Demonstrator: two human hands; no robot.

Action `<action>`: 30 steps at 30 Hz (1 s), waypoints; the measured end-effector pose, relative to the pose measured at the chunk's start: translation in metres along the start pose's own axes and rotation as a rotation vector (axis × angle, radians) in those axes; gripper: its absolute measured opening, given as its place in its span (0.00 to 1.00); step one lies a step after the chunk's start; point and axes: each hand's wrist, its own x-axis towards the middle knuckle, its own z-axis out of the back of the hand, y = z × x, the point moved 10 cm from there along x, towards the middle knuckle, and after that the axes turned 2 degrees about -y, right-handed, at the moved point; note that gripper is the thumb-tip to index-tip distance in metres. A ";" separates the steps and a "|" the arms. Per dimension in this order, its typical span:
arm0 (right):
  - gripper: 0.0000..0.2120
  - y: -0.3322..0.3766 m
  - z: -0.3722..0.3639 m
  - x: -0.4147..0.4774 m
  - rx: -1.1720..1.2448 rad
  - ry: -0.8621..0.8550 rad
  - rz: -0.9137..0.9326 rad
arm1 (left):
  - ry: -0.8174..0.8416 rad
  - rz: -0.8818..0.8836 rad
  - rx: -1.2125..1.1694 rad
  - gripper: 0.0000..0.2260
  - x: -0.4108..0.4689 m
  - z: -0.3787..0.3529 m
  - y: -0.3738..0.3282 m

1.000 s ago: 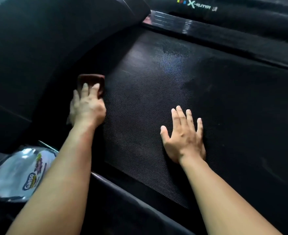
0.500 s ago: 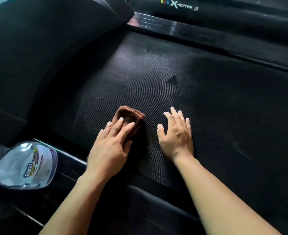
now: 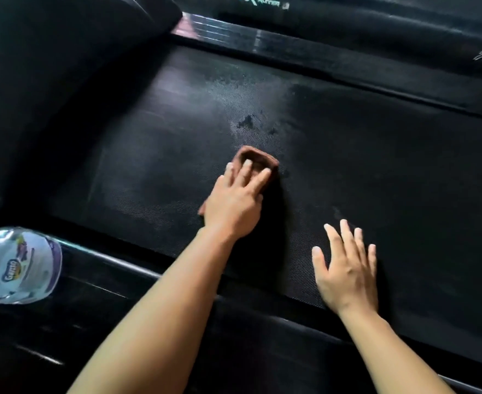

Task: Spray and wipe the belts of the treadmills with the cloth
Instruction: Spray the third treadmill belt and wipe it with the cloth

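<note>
A black textured treadmill belt (image 3: 362,166) fills the middle of the view, with a wet dark blotch (image 3: 246,122) and a pale spray haze beyond it. My left hand (image 3: 234,203) presses a folded brown cloth (image 3: 258,159) flat onto the belt with straight fingers, just short of the blotch. My right hand (image 3: 347,268) lies flat on the belt near its front edge, fingers spread, holding nothing. A clear spray bottle (image 3: 18,268) with a white and purple label lies on the near side rail at the far left.
The glossy near side rail (image 3: 120,282) runs along the belt's front edge. The far side rail (image 3: 347,66) borders the belt behind, with an "X-Runner" logo (image 3: 265,2) above it. A large black motor cover (image 3: 49,66) rises at the left.
My left hand has slid the cloth from the belt's left end toward the middle and up to the wet blotch. My right hand stays flat on the belt, now lower right in view.
</note>
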 end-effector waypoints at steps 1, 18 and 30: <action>0.34 -0.010 0.002 -0.001 -0.006 -0.003 -0.023 | 0.003 -0.041 -0.017 0.26 -0.009 -0.006 -0.027; 0.30 -0.021 0.002 -0.004 -0.039 -0.054 -0.045 | -0.120 0.324 -0.078 0.25 -0.071 0.022 0.128; 0.31 -0.021 0.002 -0.001 -0.021 -0.051 -0.061 | -0.022 -0.159 -0.002 0.26 -0.055 -0.029 -0.066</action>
